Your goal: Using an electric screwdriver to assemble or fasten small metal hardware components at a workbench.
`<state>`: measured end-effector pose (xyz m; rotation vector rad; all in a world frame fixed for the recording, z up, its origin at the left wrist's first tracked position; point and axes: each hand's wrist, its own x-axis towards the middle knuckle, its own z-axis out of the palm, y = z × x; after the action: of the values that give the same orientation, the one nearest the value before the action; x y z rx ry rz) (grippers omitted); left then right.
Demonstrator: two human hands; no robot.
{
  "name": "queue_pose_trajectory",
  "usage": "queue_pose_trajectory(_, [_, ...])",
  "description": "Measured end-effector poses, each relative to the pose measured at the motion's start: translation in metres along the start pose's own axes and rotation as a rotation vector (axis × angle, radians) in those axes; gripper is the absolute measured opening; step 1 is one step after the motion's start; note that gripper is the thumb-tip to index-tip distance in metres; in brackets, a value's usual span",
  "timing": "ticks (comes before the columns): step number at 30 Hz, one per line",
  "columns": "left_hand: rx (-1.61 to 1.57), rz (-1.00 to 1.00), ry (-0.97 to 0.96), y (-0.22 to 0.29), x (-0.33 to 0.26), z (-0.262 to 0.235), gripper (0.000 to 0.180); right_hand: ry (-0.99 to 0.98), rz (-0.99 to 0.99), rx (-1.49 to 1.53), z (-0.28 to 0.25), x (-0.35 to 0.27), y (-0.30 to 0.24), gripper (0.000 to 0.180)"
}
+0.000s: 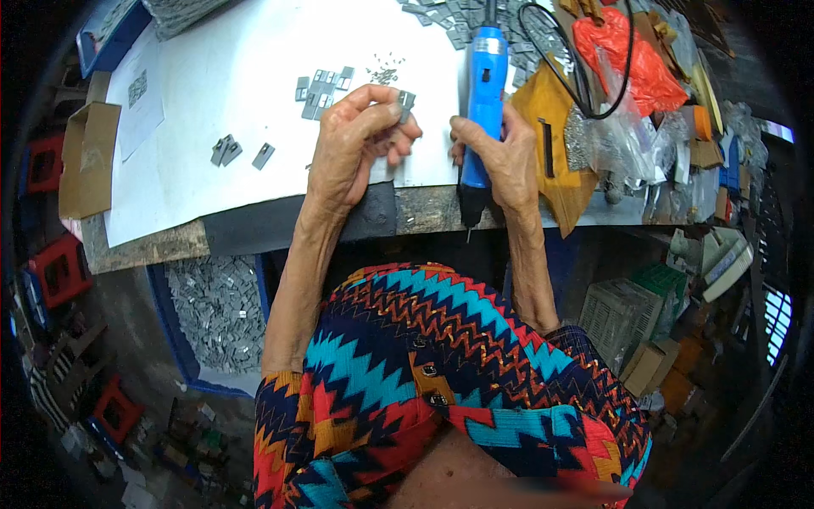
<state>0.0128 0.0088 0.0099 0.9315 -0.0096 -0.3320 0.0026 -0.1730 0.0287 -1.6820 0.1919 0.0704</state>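
Observation:
My left hand (349, 140) is raised over the white work surface (229, 59), pinching a small grey rectangular part (406, 103) between thumb and fingers. My right hand (509, 157) wraps round a blue electric screwdriver (487, 85), whose black tip points down toward me past the table's front edge. Just beyond my left hand, a cluster of similar grey parts (322, 87) lies beside a scatter of tiny screws (386, 69). More loose grey parts (225, 150) rest to the left. A heap of grey parts (441, 17) spreads at the far side.
Right of the screwdriver lie a brown-yellow sheet (538, 100), a red plastic bag (623, 64), clear bags and a looping black cable (612, 95). A cardboard box (91, 161) stands at the left edge. Below the table, a blue bin (165, 318) holds many grey pieces.

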Motion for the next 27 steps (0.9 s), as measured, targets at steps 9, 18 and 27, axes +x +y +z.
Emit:
queue_pose_trajectory(9, [0.146, 0.046, 0.153, 0.000, -0.006, 0.008, 0.014, 0.033, -0.359, -0.727, -0.003, -0.016, -0.008, 0.034])
queue_pose_trajectory(18, [0.260, -0.012, 0.055, 0.000, -0.009, 0.016, 0.016, 0.083, -0.941, -1.208, -0.024, 0.000, 0.015, 0.032])
queue_pose_trajectory(27, [0.353, -0.066, 0.047, -0.003, -0.009, 0.013, 0.016, 0.018, -0.260, -1.243, -0.005, 0.011, -0.018, 0.039])
